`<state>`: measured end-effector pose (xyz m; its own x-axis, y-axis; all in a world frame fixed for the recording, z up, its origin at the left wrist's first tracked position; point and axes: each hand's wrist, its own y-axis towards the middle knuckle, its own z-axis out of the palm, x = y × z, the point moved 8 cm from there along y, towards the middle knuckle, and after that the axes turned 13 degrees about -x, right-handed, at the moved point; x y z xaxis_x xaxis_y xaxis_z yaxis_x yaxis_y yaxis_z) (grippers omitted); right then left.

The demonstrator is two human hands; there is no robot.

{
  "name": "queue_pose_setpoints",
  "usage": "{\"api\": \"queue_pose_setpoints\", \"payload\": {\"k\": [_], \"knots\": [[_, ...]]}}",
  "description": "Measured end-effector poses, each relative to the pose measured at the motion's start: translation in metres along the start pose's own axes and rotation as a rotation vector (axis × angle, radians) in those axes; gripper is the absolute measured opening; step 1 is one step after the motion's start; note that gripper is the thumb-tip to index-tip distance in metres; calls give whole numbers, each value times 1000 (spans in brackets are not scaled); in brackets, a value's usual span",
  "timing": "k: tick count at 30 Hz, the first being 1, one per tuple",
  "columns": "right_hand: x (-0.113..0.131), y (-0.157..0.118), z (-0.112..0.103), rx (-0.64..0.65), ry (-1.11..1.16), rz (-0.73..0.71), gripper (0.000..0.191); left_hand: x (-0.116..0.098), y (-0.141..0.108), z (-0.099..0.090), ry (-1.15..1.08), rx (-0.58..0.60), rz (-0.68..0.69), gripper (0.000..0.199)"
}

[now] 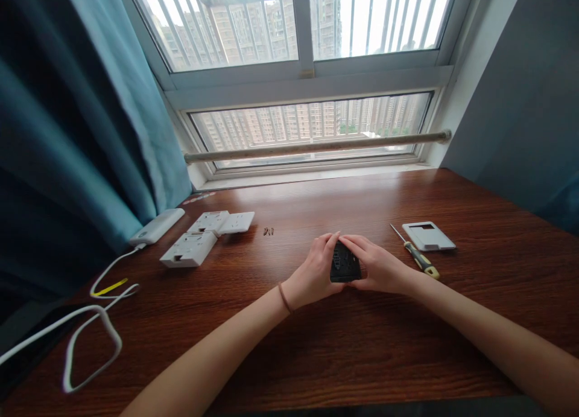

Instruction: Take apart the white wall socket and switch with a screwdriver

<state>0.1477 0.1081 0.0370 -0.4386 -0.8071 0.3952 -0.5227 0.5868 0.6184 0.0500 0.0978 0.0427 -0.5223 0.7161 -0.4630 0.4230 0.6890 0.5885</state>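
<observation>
Between both hands is a small black boxy module (346, 262), its face toward me showing slots and fittings. My left hand (318, 264) grips its left side, fingers along the top and thumb below. On the other side my right hand (378, 264) holds it the same way, and the fingertips meet at the top edge. To the right lie a screwdriver (420, 259) with a dark and yellow handle and a white square frame (427, 236) with a dark opening. A few small screws (268, 231) rest on the wood left of the hands.
White square boxes (190, 249) and a flat white plate (238, 222) sit at the left on the brown table (280, 356). Behind them lies a white power bank (158, 226) with a looping white cable (118, 338). A blue curtain (136, 115) hangs left; a window stands beyond the table.
</observation>
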Motion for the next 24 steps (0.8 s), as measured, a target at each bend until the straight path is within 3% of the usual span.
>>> {"api": "queue_pose_setpoints", "payload": {"k": [3,5,9,12,15,17,19,21,24], "knots": [[-9,-9,-4,-66,21,57,85,-4,-6,-17,51,35,31,98],[-21,-15,-7,-115,73,149,82,8,-10,-38,123,-4,17,98],[-52,-26,-4,-177,384,482,69,80,-29,-115,440,-309,-157,79],[-66,-34,5,-171,606,706,57,145,-65,-186,743,-566,-429,83],[-66,-34,7,-196,724,738,47,193,-101,-235,996,-608,-716,93],[-65,-34,8,-203,780,738,46,214,-119,-251,1066,-554,-890,99],[-64,-34,10,-193,801,748,47,229,-132,-255,1045,-470,-1027,101],[-64,-34,11,-186,804,745,46,238,-139,-254,987,-423,-1097,99],[-62,-33,11,-181,830,744,44,239,-144,-255,925,-458,-1123,91]]}}
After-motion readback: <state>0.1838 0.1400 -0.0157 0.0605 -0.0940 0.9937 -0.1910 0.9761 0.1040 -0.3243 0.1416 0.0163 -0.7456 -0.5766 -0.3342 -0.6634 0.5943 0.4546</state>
